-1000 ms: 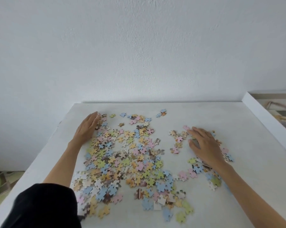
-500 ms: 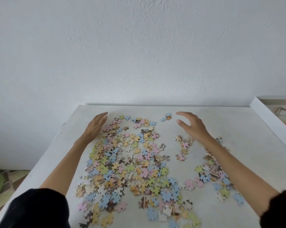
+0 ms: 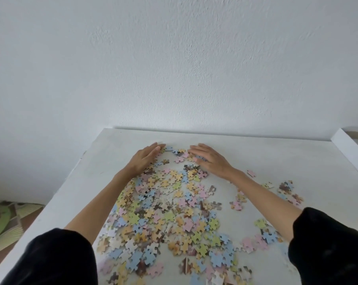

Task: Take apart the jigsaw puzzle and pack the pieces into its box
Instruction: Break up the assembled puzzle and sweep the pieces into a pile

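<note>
Loose pastel jigsaw pieces (image 3: 169,212) lie scattered in a broad heap on the white table (image 3: 276,159). My left hand (image 3: 145,158) lies flat with straight fingers at the far left edge of the heap. My right hand (image 3: 210,159) lies flat, palm down, on the far pieces a little to the right. Both hands touch pieces and grip none. A smaller cluster of pieces (image 3: 285,190) sits off to the right of my right forearm. The white puzzle box (image 3: 350,150) shows only a corner at the right edge.
A white wall rises right behind the table's far edge. At the lower left, past the table's left edge, there is a patterned green and brown floor (image 3: 7,221). My black sleeves cover the bottom corners of the view.
My right hand has moved left and come down flat onto the far pieces beside my left hand. The left hand stays at the heap's far left edge. The view has tilted up.
</note>
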`<state>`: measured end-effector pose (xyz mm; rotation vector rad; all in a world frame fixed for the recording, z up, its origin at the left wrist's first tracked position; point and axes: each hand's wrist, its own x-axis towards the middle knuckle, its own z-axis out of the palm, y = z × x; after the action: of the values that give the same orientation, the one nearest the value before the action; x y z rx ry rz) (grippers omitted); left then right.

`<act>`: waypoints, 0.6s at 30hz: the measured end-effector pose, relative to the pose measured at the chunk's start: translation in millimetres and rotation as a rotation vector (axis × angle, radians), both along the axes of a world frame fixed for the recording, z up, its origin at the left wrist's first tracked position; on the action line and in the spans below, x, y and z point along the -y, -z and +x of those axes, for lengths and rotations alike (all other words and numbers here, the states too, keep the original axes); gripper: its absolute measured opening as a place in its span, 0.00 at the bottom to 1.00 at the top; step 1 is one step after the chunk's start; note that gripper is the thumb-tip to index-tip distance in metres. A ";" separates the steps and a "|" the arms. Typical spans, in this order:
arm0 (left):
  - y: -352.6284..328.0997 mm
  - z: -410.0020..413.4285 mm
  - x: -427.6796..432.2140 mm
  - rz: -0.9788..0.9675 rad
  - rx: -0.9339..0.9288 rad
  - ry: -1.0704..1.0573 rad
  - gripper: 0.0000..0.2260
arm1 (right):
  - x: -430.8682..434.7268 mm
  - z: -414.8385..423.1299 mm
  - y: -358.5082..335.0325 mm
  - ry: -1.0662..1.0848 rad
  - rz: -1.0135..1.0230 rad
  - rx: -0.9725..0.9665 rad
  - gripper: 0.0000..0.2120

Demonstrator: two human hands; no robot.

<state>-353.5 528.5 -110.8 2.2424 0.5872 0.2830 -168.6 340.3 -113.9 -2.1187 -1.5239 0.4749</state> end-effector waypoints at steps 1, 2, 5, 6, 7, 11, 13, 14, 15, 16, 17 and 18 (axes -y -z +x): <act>0.8 -0.2 5.4 0.002 -0.007 0.029 0.26 | 1.5 -2.2 1.9 -0.031 0.001 0.013 0.20; 0.8 -1.0 11.8 -0.004 -0.005 0.059 0.27 | 4.2 -4.5 3.7 -0.059 0.004 0.015 0.21; 1.9 -6.5 29.5 -0.045 0.012 0.139 0.27 | 14.9 -10.6 8.2 -0.139 -0.001 0.017 0.24; 2.4 -8.9 33.1 -0.055 0.022 0.163 0.26 | 18.8 -12.5 7.5 -0.145 0.002 -0.005 0.25; 1.0 -11.0 36.1 -0.061 0.032 0.177 0.24 | 22.3 -14.4 5.6 -0.134 0.018 -0.053 0.25; -9.2 -7.8 35.1 -0.069 0.143 0.114 0.21 | 22.5 -16.7 -13.0 -0.019 0.170 -0.217 0.18; -10.8 -2.2 27.0 -0.040 0.186 0.050 0.20 | 11.9 -13.4 -18.6 0.015 0.165 -0.174 0.16; -9.5 -0.2 21.7 -0.011 0.180 0.028 0.19 | 5.4 -11.5 -20.1 0.021 0.127 -0.145 0.16; -7.0 0.4 16.1 0.015 0.159 0.021 0.18 | -1.1 -9.9 -20.3 0.022 0.080 -0.125 0.17; -4.2 -0.4 11.3 0.036 0.126 0.027 0.17 | -7.1 -9.5 -20.4 0.014 0.038 -0.115 0.19; -1.7 -2.5 8.1 0.052 0.089 0.043 0.17 | -12.8 -9.6 -19.0 0.000 0.008 -0.111 0.19; 0.0 -5.6 6.4 0.065 0.053 0.067 0.18 | -17.4 -11.3 -18.2 -0.019 -0.010 -0.105 0.20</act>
<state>-359.1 522.1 -110.8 2.3043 0.4804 0.3304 -179.9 357.7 -95.7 -2.0541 -1.4866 0.5921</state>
